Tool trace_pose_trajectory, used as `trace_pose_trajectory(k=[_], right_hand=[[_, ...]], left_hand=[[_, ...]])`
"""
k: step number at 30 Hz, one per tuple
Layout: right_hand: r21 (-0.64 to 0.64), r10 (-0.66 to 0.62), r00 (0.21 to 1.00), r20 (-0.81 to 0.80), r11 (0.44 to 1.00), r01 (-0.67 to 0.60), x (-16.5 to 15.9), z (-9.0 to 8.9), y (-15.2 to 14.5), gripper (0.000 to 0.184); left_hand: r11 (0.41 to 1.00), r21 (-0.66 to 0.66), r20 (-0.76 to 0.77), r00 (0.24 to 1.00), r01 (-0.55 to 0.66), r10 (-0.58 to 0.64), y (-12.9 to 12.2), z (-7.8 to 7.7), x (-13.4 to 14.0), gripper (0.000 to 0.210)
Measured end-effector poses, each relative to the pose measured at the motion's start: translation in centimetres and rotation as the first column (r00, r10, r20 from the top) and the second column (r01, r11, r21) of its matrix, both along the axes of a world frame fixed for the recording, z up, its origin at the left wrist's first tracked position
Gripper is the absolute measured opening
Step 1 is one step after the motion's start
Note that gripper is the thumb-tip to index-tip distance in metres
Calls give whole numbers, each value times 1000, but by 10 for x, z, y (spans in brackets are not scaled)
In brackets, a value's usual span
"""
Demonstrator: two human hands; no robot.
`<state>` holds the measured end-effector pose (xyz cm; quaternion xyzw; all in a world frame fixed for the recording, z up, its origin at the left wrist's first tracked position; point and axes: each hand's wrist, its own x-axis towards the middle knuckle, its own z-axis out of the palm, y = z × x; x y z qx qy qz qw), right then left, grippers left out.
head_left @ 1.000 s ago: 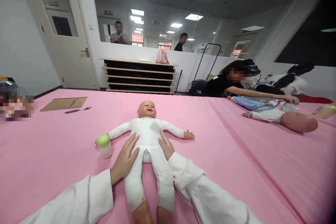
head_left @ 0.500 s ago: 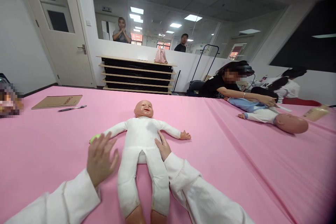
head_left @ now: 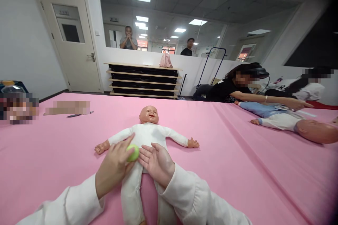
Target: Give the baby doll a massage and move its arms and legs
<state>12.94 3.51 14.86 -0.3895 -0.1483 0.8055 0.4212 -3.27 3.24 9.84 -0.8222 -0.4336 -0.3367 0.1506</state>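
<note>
A baby doll with a white cloth body lies on its back on the pink-covered table, head away from me and arms spread. Over its belly my left hand grips a small yellow-green ball between thumb and fingers. Right beside the ball, my right hand is held palm up with its fingers stretched out and nothing in it. Both hands hide part of the doll's lower body and legs.
A blurred-out notebook and a pen lie at the far left. On the right a co-worker reaches over a second doll in blue and white. Shelves stand against the back wall beyond the pink table.
My left hand has taken the ball from beside the doll's hand and brought it right, over the belly. My right hand has left the doll's side and turned palm up.
</note>
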Motion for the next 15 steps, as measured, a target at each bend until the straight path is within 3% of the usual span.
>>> trace_pose_trajectory(k=[2,5,10,15], right_hand=[[-7,-6,999,-45,1000,6,-1,-1,0,40],[-61,-32,997,-69,998,28,0,0,0,44],[-103,-120,989,-88,989,111,0,2,-1,48],[-98,-78,993,-87,993,69,0,0,0,46]], left_hand=[[992,84,-205,976,93,-74,-9,14,15,33],[984,64,-365,921,167,-133,-15,23,26,37],[984,12,-366,917,177,-161,-13,19,29,44],[986,-2,-355,921,168,-158,-14,18,29,44]])
